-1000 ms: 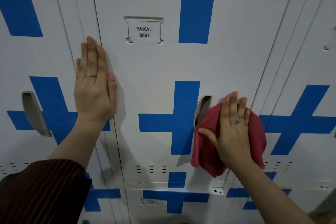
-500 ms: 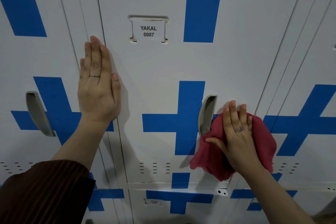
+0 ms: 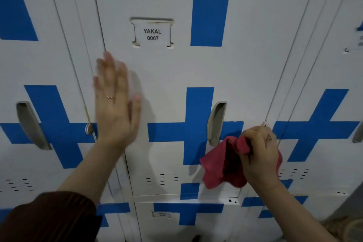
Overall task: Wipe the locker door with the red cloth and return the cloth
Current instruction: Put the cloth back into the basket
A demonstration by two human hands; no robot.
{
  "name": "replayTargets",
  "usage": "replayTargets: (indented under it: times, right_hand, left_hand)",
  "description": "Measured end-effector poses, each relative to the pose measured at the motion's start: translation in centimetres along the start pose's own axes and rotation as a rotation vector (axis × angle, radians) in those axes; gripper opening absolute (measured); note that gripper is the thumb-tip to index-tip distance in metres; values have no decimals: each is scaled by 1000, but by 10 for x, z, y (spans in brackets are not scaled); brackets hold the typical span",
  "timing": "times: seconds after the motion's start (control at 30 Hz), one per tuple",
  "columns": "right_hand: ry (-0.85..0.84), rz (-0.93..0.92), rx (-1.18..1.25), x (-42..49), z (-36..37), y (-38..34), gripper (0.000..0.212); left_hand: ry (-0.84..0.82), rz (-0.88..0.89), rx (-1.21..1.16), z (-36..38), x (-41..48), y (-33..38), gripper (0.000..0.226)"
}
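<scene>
The locker door (image 3: 176, 68) is white with blue cross stripes, a label reading YAKAL 0007 (image 3: 152, 34) and a grey recessed handle (image 3: 216, 123). My right hand (image 3: 261, 155) is closed around the bunched red cloth (image 3: 222, 165) just right of and below the handle, near the door's right edge. The cloth hangs in folds from my fist, against the door's lower part. My left hand (image 3: 115, 102) is flat with fingers spread, blurred, at the door's left edge; whether it touches the metal is unclear.
Matching lockers stand on both sides, the left one with its own grey handle (image 3: 31, 125) and a small latch (image 3: 89, 128). Another locker door (image 3: 176, 222) sits below. Vent slots (image 3: 162, 179) run along the bottom of the door.
My right hand went from pressing the cloth flat on the door to bunching it in a fist, slightly lower. My left hand shifted right and is blurred with motion. The camera moved closer.
</scene>
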State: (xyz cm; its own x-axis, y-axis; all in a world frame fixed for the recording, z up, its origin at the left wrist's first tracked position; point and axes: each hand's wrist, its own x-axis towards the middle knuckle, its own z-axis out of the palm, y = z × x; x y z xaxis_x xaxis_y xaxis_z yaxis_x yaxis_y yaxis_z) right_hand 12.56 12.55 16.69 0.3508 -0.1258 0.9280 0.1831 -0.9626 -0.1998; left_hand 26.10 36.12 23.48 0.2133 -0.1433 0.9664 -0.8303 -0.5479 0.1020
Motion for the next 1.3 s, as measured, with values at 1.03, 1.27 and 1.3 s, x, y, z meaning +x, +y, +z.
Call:
replayTargets:
  times: [1.03, 1.27, 1.3]
  right_hand:
    - [-1039, 766, -34, -150, -278, 65, 25]
    - [-1030, 1071, -159, -210, -333, 115, 28]
    - [-1017, 1102, -262, -220, -336, 123, 31]
  left_hand:
    - [-1388, -456, -918, 74, -136, 239, 16]
    - [-1529, -294, -838, 135, -183, 315, 12]
    - [-1530, -285, -844, 144, -191, 328, 12]
